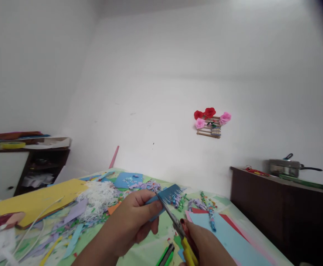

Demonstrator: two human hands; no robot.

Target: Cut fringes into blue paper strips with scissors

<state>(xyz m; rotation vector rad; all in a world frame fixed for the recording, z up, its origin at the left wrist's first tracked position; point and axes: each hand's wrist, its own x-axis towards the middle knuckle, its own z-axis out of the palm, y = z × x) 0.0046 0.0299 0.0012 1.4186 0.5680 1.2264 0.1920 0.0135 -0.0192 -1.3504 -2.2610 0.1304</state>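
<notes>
Head view: left hand [129,221] pinches a blue fringed paper strip [165,195] between thumb and fingers above the littered table [147,255]; right hand [206,244] is closed around yellow-handled scissors [175,223], whose slightly parted blades meet the strip's edge

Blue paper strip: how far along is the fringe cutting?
Done: slits already fringe the far end of the blue strip; curled fringed pieces lie on the table. In hand: left hand pinches the strip, right hand works scissors into it. Left: the strip's uncut part, mostly hidden by fingers.
</notes>
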